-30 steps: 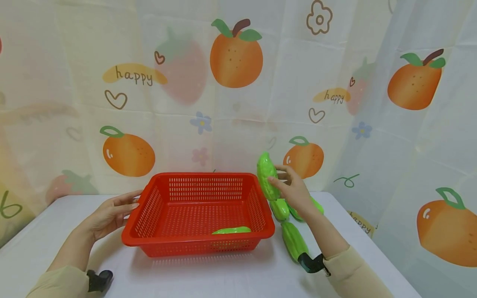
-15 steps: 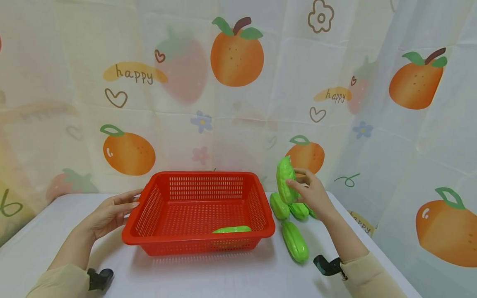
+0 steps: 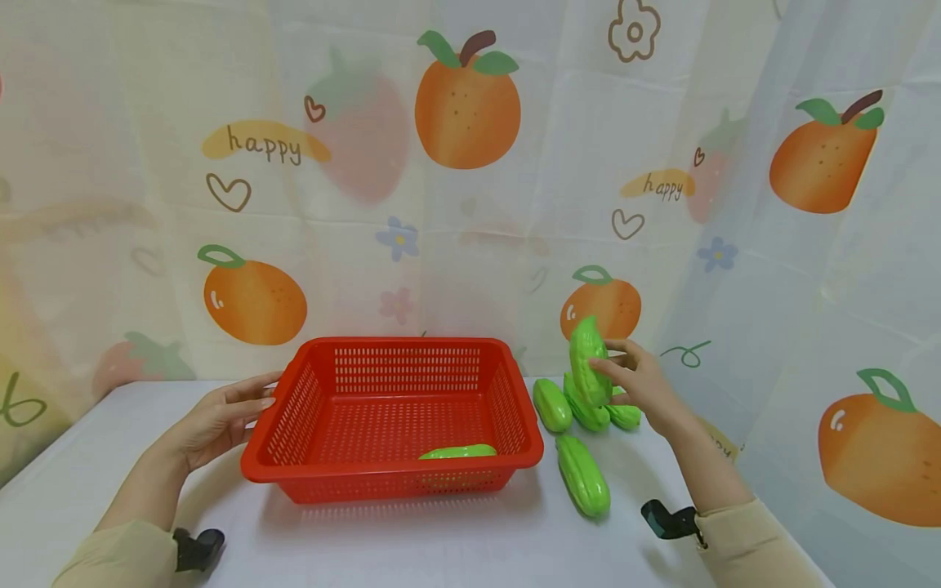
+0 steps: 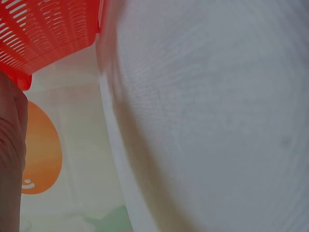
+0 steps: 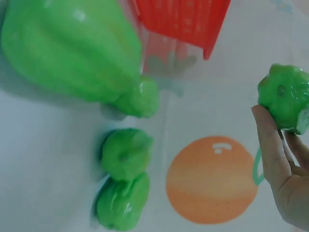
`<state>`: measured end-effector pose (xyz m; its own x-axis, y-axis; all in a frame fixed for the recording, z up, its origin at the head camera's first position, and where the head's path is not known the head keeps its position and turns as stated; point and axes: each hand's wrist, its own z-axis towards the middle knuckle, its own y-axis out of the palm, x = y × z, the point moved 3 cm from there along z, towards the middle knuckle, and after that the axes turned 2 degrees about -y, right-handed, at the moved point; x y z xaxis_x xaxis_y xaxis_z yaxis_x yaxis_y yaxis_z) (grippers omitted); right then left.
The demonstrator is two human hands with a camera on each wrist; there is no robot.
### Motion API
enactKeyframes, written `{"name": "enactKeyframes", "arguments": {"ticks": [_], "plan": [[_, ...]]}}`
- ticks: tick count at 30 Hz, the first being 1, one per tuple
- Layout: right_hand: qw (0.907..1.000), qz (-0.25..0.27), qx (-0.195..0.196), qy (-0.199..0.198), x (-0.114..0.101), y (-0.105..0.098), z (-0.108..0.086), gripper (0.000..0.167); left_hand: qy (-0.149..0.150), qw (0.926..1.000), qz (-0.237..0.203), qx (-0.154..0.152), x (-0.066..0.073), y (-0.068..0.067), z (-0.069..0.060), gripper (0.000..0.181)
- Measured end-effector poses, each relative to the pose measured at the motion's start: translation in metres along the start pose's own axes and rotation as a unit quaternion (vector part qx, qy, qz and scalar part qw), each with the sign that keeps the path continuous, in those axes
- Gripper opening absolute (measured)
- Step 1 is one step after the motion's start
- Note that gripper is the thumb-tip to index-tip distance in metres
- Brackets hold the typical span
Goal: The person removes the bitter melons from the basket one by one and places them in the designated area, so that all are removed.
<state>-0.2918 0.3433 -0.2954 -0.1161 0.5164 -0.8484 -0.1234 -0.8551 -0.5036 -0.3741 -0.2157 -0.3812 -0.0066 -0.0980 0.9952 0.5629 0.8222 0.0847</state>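
In the head view my right hand point(image 3: 635, 376) pinches a bright green bitter melon point(image 3: 588, 363) between thumb and fingers. The bumpy melon point(image 5: 285, 96) stands nearly upright in the air, above the green vegetables right of the basket. My left hand point(image 3: 220, 420) touches the outer left rim of a red plastic basket point(image 3: 393, 470), its fingers fairly straight; the fingertips are partly hidden at the rim. Inside the basket, near the front right, lies one green vegetable point(image 3: 459, 452), mostly hidden by the front wall.
On the white table point(image 3: 412, 547), right of the basket, lie several green vegetables: a ribbed one point(image 3: 583, 478) in front, a smoother one point(image 3: 551, 406) beside the basket, and others point(image 3: 625, 416) behind. A fruit-printed curtain point(image 3: 470, 229) hangs at the back and right.
My right hand has moved rightward and slightly down with the bitter melon, from beside the basket's right rim to over the loose vegetables. The left hand and basket have stayed put.
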Motion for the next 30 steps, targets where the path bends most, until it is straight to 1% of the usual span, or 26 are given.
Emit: {"name": "enactKeyframes", "arguments": {"ticks": [5, 9, 17, 24, 30], "plan": [[0.9998, 0.002, -0.006, 0.02, 0.01, -0.007, 0.001, 0.07, 0.0, 1.0, 0.003, 0.002, 0.001, 0.0, 0.0, 0.041], [0.9992, -0.004, -0.019, 0.036, 0.017, -0.01, 0.003, 0.071, -0.004, 0.9999, 0.008, 0.009, 0.0, -0.001, 0.0, 0.041], [0.9953, -0.026, -0.075, 0.055, 0.026, -0.012, -0.001, 0.072, -0.006, 0.9999, 0.009, 0.009, 0.001, 0.001, -0.001, 0.04], [0.9897, -0.022, -0.122, 0.071, 0.036, -0.013, -0.006, 0.076, -0.006, 0.9999, 0.012, 0.011, 0.002, 0.001, -0.001, 0.039], [0.9855, -0.008, -0.147, 0.085, 0.042, -0.016, -0.008, 0.075, -0.005, 0.9999, 0.009, 0.01, 0.002, 0.001, -0.001, 0.039]]}}
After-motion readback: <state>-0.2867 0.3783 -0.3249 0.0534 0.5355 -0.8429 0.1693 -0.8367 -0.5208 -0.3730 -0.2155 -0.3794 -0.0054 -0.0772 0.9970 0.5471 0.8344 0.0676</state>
